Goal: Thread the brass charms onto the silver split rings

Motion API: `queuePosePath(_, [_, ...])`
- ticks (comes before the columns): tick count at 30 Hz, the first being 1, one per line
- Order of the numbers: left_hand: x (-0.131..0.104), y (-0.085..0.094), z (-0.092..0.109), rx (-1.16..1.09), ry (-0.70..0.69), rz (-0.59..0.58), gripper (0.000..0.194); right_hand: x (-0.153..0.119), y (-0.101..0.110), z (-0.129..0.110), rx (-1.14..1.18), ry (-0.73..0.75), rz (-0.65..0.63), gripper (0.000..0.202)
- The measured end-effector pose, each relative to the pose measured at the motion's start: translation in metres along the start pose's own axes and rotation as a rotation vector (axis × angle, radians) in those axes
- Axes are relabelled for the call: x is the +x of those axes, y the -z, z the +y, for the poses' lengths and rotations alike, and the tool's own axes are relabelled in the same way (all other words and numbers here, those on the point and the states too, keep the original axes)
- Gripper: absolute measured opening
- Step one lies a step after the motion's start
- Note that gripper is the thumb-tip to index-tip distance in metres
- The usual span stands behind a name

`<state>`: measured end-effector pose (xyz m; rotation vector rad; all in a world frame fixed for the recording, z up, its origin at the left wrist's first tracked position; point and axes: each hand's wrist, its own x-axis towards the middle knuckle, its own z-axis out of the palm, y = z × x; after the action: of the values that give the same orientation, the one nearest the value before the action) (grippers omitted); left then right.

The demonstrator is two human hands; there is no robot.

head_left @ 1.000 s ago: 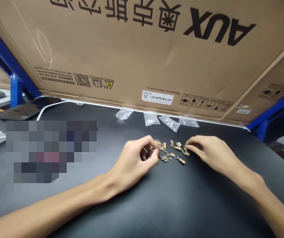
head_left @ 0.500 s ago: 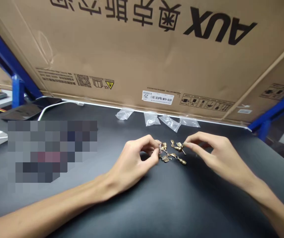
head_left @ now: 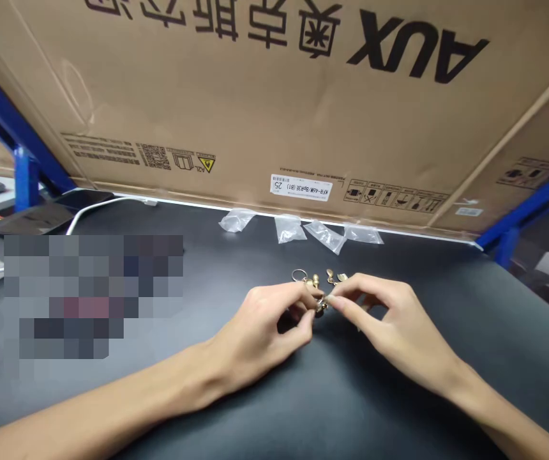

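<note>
My left hand is closed in a pinch at a small brass-coloured charm in the middle of the black table. From the other side my right hand meets it, thumb and forefinger together on the same charm; the fingers hide much of its shape. Just behind the left fingertips lie a silver key ring and a rounded brass pendant. More brass charms show behind the right fingers, partly covered by them.
Several small clear plastic bags lie along the back edge of the table, against a large cardboard box. Blue frame posts stand at both sides. A white cable and a dark flat device are at the back left; a blurred patch covers the left.
My right hand has moved left and toward me, from the right-hand charms to my left fingertips. The left hand has shifted slightly toward me, leaving the key ring exposed behind it.
</note>
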<state>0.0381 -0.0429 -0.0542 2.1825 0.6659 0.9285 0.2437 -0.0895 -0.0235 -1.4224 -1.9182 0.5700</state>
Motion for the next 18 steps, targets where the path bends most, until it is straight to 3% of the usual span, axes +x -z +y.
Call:
queuePosePath(9, [0.000, 0.000, -0.001, 0.027, 0.044, 0.000, 0.011, -0.006, -0.012, -0.002, -0.061, 0.156, 0.057, 0.013])
queuePosePath(18, [0.001, -0.001, 0.000, 0.069, 0.009, 0.012, 0.011, -0.005, -0.009, 0.000, -0.126, 0.136, 0.101, 0.013])
